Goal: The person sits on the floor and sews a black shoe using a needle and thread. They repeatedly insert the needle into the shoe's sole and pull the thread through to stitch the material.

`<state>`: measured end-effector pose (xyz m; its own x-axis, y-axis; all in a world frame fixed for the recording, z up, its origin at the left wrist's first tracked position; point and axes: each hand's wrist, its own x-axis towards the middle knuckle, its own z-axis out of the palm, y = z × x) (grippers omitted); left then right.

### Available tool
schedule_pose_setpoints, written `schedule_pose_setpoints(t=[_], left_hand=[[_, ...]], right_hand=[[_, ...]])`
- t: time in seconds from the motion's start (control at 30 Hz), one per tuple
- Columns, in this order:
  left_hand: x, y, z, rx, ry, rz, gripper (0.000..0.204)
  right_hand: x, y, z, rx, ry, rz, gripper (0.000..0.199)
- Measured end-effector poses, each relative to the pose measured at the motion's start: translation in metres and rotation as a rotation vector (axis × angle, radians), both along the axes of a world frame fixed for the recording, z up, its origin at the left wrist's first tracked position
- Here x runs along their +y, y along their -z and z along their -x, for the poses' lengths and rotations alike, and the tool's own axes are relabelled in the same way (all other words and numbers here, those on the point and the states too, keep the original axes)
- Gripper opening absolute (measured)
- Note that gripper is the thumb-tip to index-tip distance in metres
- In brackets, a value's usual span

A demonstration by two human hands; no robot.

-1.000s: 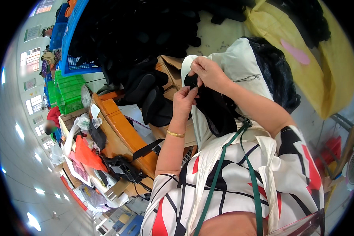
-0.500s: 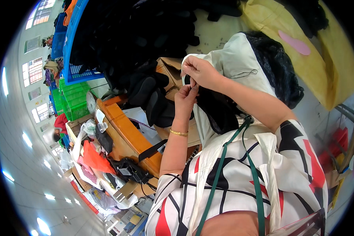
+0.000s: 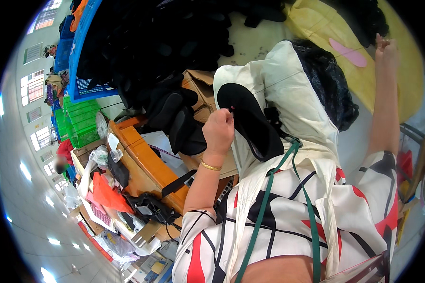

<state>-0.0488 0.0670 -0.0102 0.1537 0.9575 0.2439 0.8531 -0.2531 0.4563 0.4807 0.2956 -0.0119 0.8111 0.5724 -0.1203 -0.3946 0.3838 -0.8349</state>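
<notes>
Black insole (image 3: 250, 123) beside left hand (image 3: 218, 132)

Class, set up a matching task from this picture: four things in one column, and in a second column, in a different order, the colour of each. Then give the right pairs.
Things:
1. flat sole piece pinched by the left hand
2. bangle on the left wrist
3. crate stack at the left
4. strap across the chest

Colours:
A. light green
B. black
C. dark green
D. gold

The right hand is raised high at the upper right, its fingers closed.

Pairs: 1-B, 2-D, 3-A, 4-C
</notes>
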Motion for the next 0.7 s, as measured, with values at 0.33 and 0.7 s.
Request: schedule_pose_setpoints(t=[0.33, 0.7], left_hand=[[-0.001, -0.008, -0.013, 0.336, 0.044, -0.004, 0.060], [0.000, 0.001, -0.029, -0.089, -0.195, 0.107, 0.051]], right_hand=[[-0.124, 0.025, 0.276, -1.502, -1.258, -0.132, 0.016], [-0.116, 0.002, 0.363, -0.715, -1.152, -0.031, 0.017]])
